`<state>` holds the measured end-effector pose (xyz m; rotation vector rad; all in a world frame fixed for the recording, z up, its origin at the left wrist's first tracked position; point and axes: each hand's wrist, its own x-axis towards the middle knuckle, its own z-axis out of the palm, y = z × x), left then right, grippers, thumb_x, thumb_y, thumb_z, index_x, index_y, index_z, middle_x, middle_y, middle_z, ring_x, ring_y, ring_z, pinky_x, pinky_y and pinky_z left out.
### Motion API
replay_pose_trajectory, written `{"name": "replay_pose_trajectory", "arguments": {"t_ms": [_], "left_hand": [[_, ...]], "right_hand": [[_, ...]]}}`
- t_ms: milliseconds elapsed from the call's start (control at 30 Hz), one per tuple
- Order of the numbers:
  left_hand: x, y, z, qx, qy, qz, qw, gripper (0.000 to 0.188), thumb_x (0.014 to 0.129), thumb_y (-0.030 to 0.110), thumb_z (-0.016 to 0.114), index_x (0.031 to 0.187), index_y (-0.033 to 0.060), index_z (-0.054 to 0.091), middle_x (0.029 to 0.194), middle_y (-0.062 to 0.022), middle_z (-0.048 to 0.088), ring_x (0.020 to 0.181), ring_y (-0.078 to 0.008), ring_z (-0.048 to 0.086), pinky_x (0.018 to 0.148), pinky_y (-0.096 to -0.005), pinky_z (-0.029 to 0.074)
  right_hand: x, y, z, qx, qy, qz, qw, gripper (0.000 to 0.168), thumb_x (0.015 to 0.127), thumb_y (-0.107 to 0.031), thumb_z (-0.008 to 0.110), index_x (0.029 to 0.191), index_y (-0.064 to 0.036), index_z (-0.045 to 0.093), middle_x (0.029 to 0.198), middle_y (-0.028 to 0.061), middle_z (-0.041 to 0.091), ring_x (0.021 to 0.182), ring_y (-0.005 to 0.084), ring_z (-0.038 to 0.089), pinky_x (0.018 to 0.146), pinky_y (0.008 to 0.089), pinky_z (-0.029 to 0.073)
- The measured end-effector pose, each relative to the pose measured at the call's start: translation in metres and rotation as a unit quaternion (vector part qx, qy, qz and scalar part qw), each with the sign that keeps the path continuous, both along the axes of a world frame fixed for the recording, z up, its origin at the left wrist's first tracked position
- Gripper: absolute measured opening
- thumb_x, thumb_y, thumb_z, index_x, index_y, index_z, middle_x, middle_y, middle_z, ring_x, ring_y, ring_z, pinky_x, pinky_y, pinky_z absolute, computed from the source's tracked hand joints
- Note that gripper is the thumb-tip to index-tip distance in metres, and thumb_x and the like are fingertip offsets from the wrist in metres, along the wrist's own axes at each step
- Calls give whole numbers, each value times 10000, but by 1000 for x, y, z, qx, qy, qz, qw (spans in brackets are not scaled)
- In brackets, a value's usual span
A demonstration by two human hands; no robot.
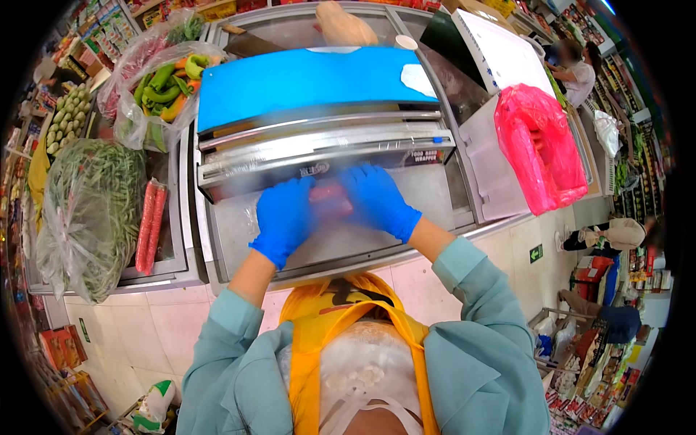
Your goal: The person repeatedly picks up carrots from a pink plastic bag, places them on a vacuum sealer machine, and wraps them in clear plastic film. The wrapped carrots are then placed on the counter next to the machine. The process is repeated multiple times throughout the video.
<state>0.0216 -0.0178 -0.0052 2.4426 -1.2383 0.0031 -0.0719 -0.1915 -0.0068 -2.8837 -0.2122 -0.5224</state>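
My left hand (pixel 285 215) and my right hand (pixel 379 201), both in blue gloves, hold a pinkish-red item (pixel 330 200) between them. Motion blur hides what the item is, and the fingertips are partly unclear. It is over the metal plate (pixel 418 198) of a hand wrapper machine, close to the machine's front bar (pixel 321 163). Behind that bar, a silver rail (pixel 326 129) and a bright blue cover (pixel 310 76) span the machine. A small blue slider (pixel 437 140) sits at the right of the rail.
To the left lie two red wrapped sticks (pixel 151 225), a bag of green beans (pixel 92 212) and a bag of peppers (pixel 168 89). A pink plastic bag (pixel 544 152) lines a white foam box (pixel 484 163) at right. A squash (pixel 345 24) rests behind. People stand farther right.
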Motion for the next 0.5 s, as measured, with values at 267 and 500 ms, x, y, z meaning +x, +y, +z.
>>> {"name": "replay_pose_trajectory", "arguments": {"t_ms": [267, 500], "left_hand": [[5, 18, -9, 27, 56, -85, 994, 433, 635, 232, 726, 1027, 103, 594, 882, -96, 520, 856, -298, 543, 735, -405, 466], [24, 8, 0, 33, 125, -114, 985, 398, 636, 262, 714, 981, 89, 617, 895, -114, 546, 863, -311, 550, 729, -403, 471]], "right_hand": [[-12, -8, 10, 149, 129, 7, 980, 503, 619, -399, 791, 977, -80, 639, 922, 139, 604, 843, 312, 596, 753, 376, 489], [-48, -70, 5, 354, -17, -192, 915, 439, 732, -262, 728, 1120, -106, 595, 1015, 86, 615, 854, 267, 600, 768, 337, 490]]}}
